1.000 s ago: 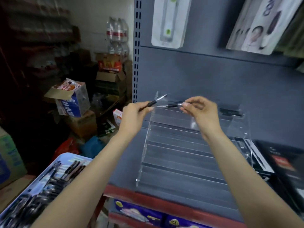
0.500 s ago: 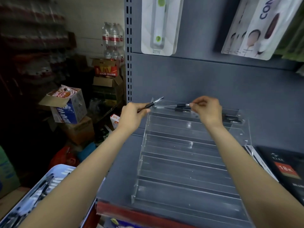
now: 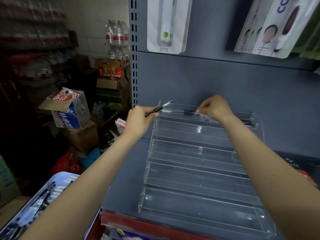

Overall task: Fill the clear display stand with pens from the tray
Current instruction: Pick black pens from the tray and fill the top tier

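1. Head view: we see the clear display stand [image 3: 199, 170] sitting on the grey shelf [image 3: 124, 179], its stepped channels rising toward the back panel, nearly all of them bare.
2. Our right hand [image 3: 214, 108] hangs over the top channel with fingertips pinched on a dark pen [image 3: 188, 112], which lies along that channel. We judge the pinch near one end is there to steer the pen flat into the slot.
3. Another dark pen [image 3: 247, 122] already rests at the right end of the upper tiers, so the filling seems to start at the top row.
4. Our left hand [image 3: 140, 118] is curled round a second pen [image 3: 160, 108], gripped low on the barrel with the tip angled up and right, just at the stand's upper left corner. Held like that, it looks ready to be handed over or laid down next.
5. The two hands are apart, one at each side of the top row, each holding its own pen.
6. The tray [image 3: 43, 196] of pens sits at lower left, beside the shelf edge, within easy reach of the left arm; its contents are blurred.
7. With so many channels unfilled, we judge the task is at an early stage.
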The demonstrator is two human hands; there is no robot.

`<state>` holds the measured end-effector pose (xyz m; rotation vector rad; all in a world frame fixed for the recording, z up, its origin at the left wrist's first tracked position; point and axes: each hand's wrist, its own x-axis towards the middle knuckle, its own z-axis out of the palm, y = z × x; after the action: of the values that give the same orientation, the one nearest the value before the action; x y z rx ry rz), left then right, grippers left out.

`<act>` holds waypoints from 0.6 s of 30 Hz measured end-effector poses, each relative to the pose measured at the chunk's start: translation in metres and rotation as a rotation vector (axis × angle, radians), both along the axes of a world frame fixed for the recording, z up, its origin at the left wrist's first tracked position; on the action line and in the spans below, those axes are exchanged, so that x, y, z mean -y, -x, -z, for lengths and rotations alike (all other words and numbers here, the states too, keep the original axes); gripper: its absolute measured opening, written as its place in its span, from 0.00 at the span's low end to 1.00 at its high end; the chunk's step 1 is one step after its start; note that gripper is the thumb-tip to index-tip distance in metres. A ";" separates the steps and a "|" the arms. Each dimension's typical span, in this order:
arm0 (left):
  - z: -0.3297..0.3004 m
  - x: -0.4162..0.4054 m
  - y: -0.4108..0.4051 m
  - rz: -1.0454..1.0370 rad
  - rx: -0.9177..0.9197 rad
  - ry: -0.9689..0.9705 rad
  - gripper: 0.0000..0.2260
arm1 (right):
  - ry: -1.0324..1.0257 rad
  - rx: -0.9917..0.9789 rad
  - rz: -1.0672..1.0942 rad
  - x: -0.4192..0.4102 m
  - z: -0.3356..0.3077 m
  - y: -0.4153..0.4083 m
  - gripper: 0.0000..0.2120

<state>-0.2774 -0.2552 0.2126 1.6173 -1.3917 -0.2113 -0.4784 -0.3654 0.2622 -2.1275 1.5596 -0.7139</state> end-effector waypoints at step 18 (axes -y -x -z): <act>-0.025 0.004 0.033 0.088 0.406 0.011 0.14 | 0.076 0.379 -0.402 -0.037 0.009 0.000 0.03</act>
<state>-0.3104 -0.2588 0.2376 1.6501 -1.7684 0.0806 -0.4789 -0.3279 0.2533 -2.1101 0.8888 -0.9694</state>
